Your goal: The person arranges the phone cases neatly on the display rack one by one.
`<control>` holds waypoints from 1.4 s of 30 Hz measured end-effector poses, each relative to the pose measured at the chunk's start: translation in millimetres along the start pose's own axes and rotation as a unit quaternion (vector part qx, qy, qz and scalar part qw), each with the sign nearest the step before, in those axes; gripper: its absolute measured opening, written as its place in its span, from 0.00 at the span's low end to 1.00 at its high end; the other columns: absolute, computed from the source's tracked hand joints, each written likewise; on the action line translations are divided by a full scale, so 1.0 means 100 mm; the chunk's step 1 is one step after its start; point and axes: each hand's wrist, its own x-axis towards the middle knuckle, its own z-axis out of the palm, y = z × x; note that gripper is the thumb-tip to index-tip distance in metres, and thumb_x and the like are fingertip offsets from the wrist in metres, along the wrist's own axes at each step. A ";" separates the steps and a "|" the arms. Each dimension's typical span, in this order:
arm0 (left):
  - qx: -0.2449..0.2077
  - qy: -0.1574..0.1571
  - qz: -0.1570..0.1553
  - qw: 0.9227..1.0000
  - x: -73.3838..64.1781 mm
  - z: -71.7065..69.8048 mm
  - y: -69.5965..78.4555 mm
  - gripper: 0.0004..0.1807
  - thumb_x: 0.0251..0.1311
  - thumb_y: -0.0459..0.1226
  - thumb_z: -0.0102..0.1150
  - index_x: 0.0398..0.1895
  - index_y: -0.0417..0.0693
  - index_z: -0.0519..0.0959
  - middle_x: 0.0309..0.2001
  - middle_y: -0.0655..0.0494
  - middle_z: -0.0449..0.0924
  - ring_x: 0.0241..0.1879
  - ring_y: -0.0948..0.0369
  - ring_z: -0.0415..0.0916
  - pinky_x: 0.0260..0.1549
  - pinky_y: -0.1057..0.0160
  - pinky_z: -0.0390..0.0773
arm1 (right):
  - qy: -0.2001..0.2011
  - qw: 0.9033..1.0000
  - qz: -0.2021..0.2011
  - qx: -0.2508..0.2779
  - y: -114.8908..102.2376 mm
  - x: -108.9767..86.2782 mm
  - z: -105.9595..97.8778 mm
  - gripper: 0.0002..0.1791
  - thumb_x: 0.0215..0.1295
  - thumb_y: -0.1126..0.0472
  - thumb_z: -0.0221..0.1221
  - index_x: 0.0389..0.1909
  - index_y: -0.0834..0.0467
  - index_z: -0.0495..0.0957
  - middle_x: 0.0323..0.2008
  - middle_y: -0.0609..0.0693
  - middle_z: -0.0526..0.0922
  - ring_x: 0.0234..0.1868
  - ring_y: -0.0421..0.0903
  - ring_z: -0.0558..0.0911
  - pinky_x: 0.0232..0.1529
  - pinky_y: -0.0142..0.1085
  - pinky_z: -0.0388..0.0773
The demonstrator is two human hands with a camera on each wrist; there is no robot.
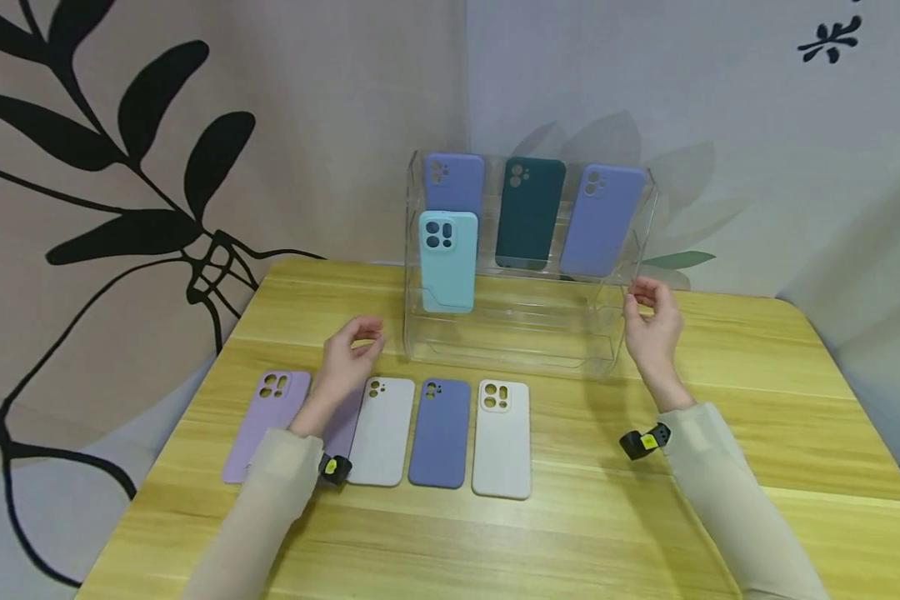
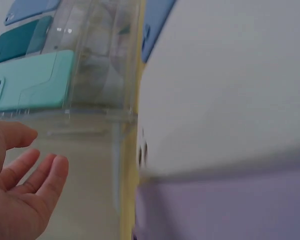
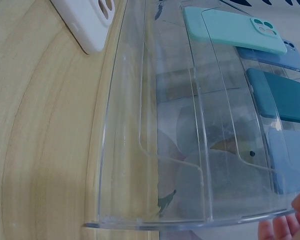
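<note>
Both hands hold nothing, fingers loosely curled and apart. The left hand (image 1: 348, 354) hovers above a lilac case (image 1: 265, 423) on the table (image 1: 720, 500). The right hand (image 1: 651, 329) is beside the clear rack's (image 1: 525, 333) right edge; whether they touch is unclear.

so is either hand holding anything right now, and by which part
Nothing is held. The left hand hovers loosely curled above the cases on the table; the right hand is at the right edge of the clear rack, with no clear grip.

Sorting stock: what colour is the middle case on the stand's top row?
Dark teal case; head view.
</note>
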 end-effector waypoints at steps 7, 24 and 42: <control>0.041 0.012 0.003 0.999 -0.13 -0.25 -0.41 0.16 0.55 0.21 0.56 0.48 0.25 0.72 0.47 0.29 0.73 0.48 0.39 0.72 0.48 0.48 0.76 | -0.002 1.000 -0.009 -0.013 0.00 0.00 -0.01 0.13 0.65 0.70 0.53 0.48 0.70 0.73 0.41 0.62 0.78 0.38 0.33 0.72 0.29 0.16 0.68; 0.210 0.019 -0.140 0.967 -0.44 -0.79 -0.64 0.28 0.54 0.28 0.58 0.58 0.24 0.64 0.56 0.24 0.60 0.55 0.33 0.57 0.52 0.36 0.64 | 0.000 1.000 -0.010 -0.018 0.00 -0.01 -0.01 0.12 0.65 0.70 0.53 0.48 0.70 0.73 0.41 0.62 0.78 0.37 0.29 0.71 0.29 0.16 0.67; 0.281 -0.048 -0.220 0.933 -0.48 -0.87 -0.66 0.38 0.52 0.35 0.62 0.62 0.25 0.58 0.60 0.20 0.52 0.57 0.28 0.50 0.52 0.33 0.62 | -0.001 1.000 -0.009 -0.014 -0.01 0.00 -0.01 0.12 0.64 0.71 0.53 0.48 0.70 0.74 0.41 0.61 0.78 0.38 0.37 0.74 0.29 0.16 0.68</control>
